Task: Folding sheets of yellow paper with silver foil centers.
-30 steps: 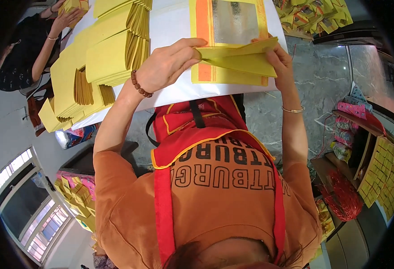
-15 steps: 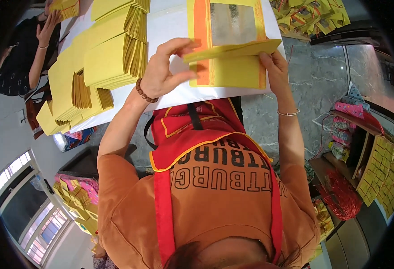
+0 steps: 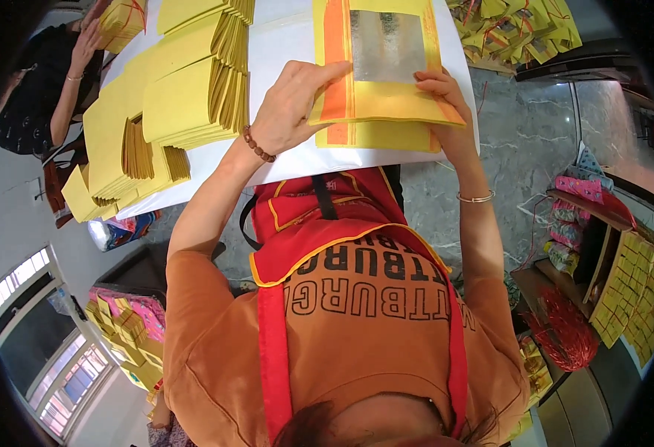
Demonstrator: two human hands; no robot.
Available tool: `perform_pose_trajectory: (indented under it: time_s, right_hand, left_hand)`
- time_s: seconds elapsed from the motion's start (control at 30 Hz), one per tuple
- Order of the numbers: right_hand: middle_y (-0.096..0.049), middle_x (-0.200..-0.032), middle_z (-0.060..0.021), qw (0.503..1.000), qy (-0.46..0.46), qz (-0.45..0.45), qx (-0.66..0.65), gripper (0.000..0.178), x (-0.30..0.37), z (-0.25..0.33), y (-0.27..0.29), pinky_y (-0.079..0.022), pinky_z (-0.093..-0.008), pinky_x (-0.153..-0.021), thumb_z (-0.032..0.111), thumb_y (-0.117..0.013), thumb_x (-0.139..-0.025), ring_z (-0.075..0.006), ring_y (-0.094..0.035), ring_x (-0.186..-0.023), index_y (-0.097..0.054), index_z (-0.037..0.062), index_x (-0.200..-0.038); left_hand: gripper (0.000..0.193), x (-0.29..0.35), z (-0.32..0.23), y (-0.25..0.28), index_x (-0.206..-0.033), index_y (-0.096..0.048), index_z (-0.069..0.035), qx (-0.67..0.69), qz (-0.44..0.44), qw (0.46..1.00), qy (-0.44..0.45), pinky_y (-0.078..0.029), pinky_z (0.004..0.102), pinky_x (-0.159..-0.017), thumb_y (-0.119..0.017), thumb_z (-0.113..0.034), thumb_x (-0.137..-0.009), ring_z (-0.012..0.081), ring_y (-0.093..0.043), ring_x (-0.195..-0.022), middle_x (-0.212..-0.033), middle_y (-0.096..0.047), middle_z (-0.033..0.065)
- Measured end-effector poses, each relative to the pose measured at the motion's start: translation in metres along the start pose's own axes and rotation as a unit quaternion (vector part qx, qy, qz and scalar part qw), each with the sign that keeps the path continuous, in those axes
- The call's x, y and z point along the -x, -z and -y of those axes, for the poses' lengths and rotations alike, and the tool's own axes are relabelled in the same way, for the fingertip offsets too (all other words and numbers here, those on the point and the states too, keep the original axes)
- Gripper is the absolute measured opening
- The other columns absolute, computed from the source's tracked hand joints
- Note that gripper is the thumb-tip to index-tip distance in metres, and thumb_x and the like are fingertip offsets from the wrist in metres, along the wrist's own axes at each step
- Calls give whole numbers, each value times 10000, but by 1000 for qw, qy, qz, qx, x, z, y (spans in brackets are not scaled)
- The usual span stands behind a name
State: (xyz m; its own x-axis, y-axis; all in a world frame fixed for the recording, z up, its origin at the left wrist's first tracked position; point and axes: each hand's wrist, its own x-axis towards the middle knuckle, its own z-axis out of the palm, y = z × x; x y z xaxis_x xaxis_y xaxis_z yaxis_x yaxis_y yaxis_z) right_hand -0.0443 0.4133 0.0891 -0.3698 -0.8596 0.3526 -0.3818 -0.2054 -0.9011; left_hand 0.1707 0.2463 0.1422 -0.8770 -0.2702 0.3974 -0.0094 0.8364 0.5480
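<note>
A yellow paper sheet [image 3: 386, 100] with orange side bands and a silver square lies over more yellow paper [image 3: 375, 136] near the table's front edge. Its near edge is lifted slightly and bowed. My left hand [image 3: 293, 104] pinches the sheet's left side, index finger stretched on top by the silver square and thumb at the near corner. At the right side, my right hand [image 3: 450, 112] grips the sheet, fingertips on its face and part of the hand hidden beneath. Left of my left hand stand piles of folded yellow paper [image 3: 182, 108].
The table [image 3: 278, 48] has a white cover. Across its left end, another person's hand [image 3: 83, 48] is at a yellow paper bundle [image 3: 124, 26]. More yellow bundles with red ties [image 3: 517, 33] lie beyond the right side. Red strands [image 3: 565, 328] hang at the right.
The sheet, earlier raised and seen nearly edge-on, now lies flatter with its face up. My left hand has closed on its left side; my right hand has come slightly nearer me.
</note>
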Motion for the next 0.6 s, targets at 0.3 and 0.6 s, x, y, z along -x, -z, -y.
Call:
perform_pose_trajectory:
  time_s: [0.3,0.6]
  right_hand:
    - [-554,-1146,-87,987,24,-82,138,334,-9,29,5,-372,-327,-978,79,-618,-839,-229,-468,-1169,-536,73,-1163]
    - [-555,-1146,-48,839,-294,-132,-438,385,10,85,-31,-467,-323,-884,66,-538,-896,-172,-557,-1051,-441,58,-1269]
  left_hand:
    - [386,-11,7,-1,-1074,-613,-97,-97,-39,994,-42,-420,342,-759,-679,-84,-694,254,-528,-871,-962,-605,41]
    - [438,-17,-31,-22,-1142,-571,-50,-142,90,981,-98,-402,373,-738,-632,-227,-746,267,-552,-904,-1056,-584,113]
